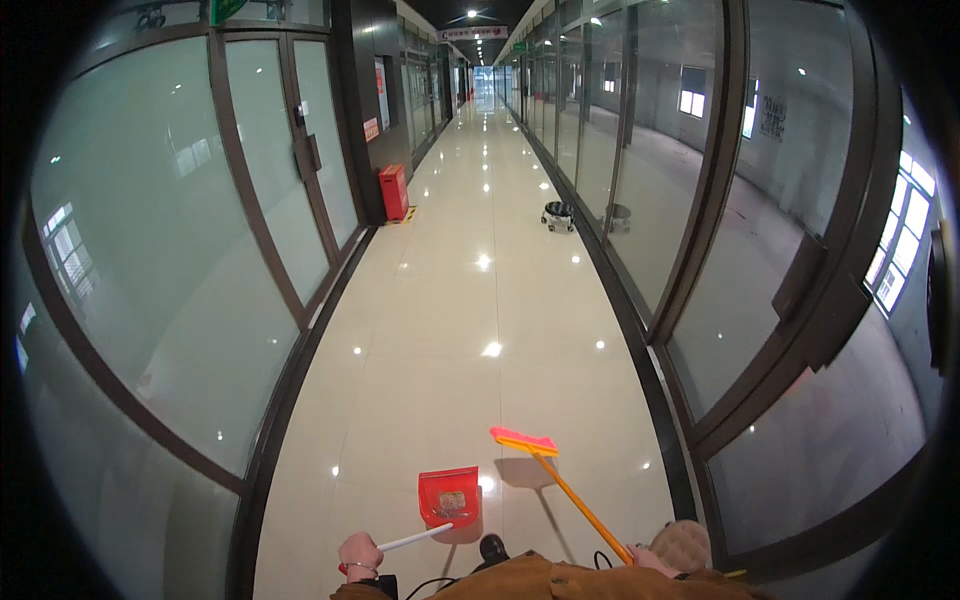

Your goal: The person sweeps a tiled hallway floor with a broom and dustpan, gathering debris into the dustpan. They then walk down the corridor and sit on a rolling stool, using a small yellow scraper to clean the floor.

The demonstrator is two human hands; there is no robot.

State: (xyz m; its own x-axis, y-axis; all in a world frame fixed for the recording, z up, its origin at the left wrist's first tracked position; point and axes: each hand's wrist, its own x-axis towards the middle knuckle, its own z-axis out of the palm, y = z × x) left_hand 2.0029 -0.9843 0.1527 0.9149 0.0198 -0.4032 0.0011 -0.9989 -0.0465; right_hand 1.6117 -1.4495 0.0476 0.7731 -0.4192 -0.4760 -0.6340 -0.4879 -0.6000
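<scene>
My left hand (361,553) is closed around the white handle of a red dustpan (448,496), held low at the bottom centre. Something small and greyish lies in the pan; I cannot tell what. At the bottom right my right hand (649,561) grips the orange handle of a broom (581,506). The broom's head (525,441), with pink bristles and a yellow-orange base, points ahead and casts a shadow on the glossy floor tiles. Beside my right hand is a round tan tufted object (681,545), which I cannot identify.
A long tiled corridor (480,300) runs ahead between glass walls. A red box (394,193) stands by the left wall, on black-and-yellow floor marking. A low wheeled black-and-white object (558,216) stands near the right glass wall. Glass doors with handles (307,156) line the left side.
</scene>
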